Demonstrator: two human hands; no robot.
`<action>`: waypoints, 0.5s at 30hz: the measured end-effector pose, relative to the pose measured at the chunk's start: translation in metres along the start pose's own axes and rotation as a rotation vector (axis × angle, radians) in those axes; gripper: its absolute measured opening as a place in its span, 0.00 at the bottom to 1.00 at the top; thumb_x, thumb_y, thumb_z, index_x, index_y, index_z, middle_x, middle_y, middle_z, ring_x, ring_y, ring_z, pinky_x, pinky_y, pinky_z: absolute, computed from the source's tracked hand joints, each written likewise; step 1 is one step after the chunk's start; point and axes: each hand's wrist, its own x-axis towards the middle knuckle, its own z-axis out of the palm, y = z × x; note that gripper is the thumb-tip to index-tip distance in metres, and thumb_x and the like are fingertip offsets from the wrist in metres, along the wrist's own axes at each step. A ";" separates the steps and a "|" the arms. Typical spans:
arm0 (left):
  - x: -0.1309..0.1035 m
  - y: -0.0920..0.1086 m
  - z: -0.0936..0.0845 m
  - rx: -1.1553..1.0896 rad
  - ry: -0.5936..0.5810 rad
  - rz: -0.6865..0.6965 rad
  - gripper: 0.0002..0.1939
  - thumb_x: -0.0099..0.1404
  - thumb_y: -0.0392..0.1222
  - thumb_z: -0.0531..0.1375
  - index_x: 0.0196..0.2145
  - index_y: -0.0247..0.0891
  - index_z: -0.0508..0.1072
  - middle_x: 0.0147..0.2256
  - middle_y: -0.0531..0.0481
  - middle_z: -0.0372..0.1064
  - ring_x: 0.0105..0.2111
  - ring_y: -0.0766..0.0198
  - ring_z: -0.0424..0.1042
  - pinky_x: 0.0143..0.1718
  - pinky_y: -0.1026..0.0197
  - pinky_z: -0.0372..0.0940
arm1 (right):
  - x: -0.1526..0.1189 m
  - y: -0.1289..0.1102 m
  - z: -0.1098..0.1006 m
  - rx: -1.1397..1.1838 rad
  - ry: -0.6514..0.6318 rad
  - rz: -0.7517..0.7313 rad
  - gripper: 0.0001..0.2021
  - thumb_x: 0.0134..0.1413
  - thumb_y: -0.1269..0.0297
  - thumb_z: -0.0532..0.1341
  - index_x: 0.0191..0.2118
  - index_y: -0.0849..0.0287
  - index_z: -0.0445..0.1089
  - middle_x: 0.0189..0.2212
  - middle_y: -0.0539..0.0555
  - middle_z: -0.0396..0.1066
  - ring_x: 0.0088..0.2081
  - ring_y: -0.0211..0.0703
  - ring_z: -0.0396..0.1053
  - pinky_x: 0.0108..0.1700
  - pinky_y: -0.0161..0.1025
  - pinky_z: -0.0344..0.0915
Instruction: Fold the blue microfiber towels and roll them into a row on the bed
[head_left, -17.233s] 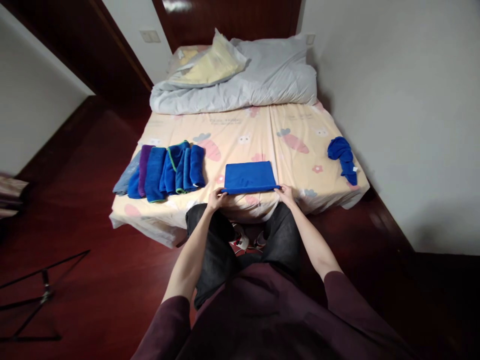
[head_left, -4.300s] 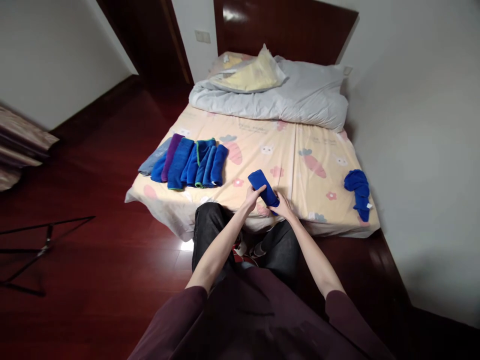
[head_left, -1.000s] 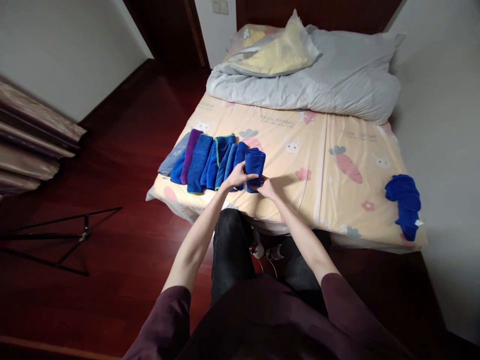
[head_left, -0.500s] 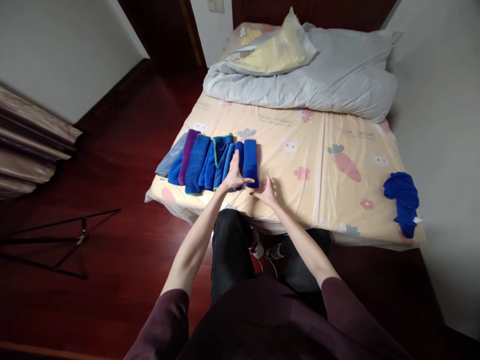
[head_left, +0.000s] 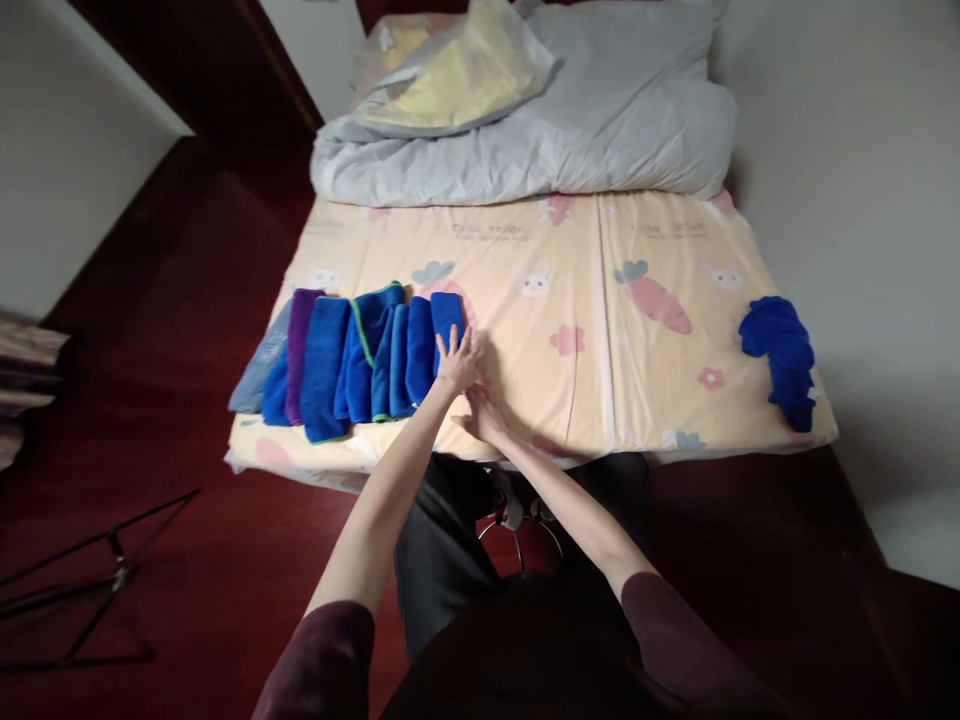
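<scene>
A row of folded towels lies along the left front of the bed, mostly blue, with a purple towel point(head_left: 301, 350) and a green-edged blue towel point(head_left: 327, 365) among them. At the row's right end is a narrow folded blue towel point(head_left: 447, 315). My left hand point(head_left: 457, 365) rests on its near part, fingers spread, hiding that end. Just below and to the right, my right hand point(head_left: 484, 413) is beside the same towel's near end, its fingers apart and partly behind the left hand. Neither hand grips anything.
A crumpled blue cloth point(head_left: 784, 360) lies at the bed's right front corner. A grey quilt point(head_left: 600, 130) and a yellow bundle point(head_left: 465, 80) lie across the far end of the patterned bed point(head_left: 555, 390). A black metal stand point(head_left: 112, 575) is on the floor at left.
My left hand has moved onto the end towel with fingers spread. My right hand has come in close below it. The view has shifted, and the towels look unmoved on the bed.
</scene>
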 end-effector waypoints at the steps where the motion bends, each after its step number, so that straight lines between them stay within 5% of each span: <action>1: 0.005 0.000 0.003 0.023 0.001 -0.004 0.34 0.72 0.38 0.58 0.73 0.31 0.60 0.76 0.32 0.41 0.77 0.33 0.28 0.70 0.21 0.23 | -0.004 0.001 -0.001 0.002 -0.032 -0.045 0.36 0.62 0.60 0.70 0.71 0.63 0.61 0.73 0.68 0.57 0.75 0.62 0.50 0.74 0.60 0.50; 4: 0.011 -0.014 0.012 0.055 0.078 -0.056 0.29 0.75 0.31 0.51 0.71 0.23 0.59 0.75 0.28 0.45 0.76 0.35 0.28 0.66 0.19 0.20 | -0.026 0.014 -0.019 0.075 -0.051 -0.174 0.35 0.63 0.61 0.69 0.72 0.58 0.61 0.72 0.63 0.59 0.74 0.56 0.53 0.74 0.55 0.53; 7: 0.014 -0.042 0.018 0.092 0.145 -0.101 0.25 0.76 0.35 0.52 0.68 0.24 0.65 0.74 0.31 0.46 0.75 0.28 0.25 0.59 0.10 0.21 | -0.063 0.055 -0.058 0.183 0.070 -0.179 0.30 0.64 0.61 0.68 0.70 0.53 0.65 0.68 0.56 0.67 0.70 0.50 0.61 0.73 0.51 0.56; 11: 0.018 -0.061 0.018 0.165 0.120 -0.251 0.29 0.72 0.40 0.56 0.68 0.33 0.66 0.75 0.38 0.49 0.76 0.30 0.26 0.60 0.08 0.26 | -0.141 0.149 -0.136 0.202 0.434 0.087 0.20 0.64 0.64 0.66 0.61 0.54 0.74 0.62 0.59 0.73 0.67 0.50 0.66 0.71 0.53 0.61; 15: 0.017 -0.048 0.007 0.145 0.140 -0.328 0.30 0.73 0.48 0.48 0.68 0.38 0.67 0.75 0.41 0.49 0.76 0.32 0.28 0.62 0.08 0.29 | -0.238 0.250 -0.226 0.087 0.842 0.443 0.18 0.60 0.69 0.62 0.55 0.56 0.77 0.58 0.62 0.74 0.63 0.52 0.70 0.70 0.54 0.64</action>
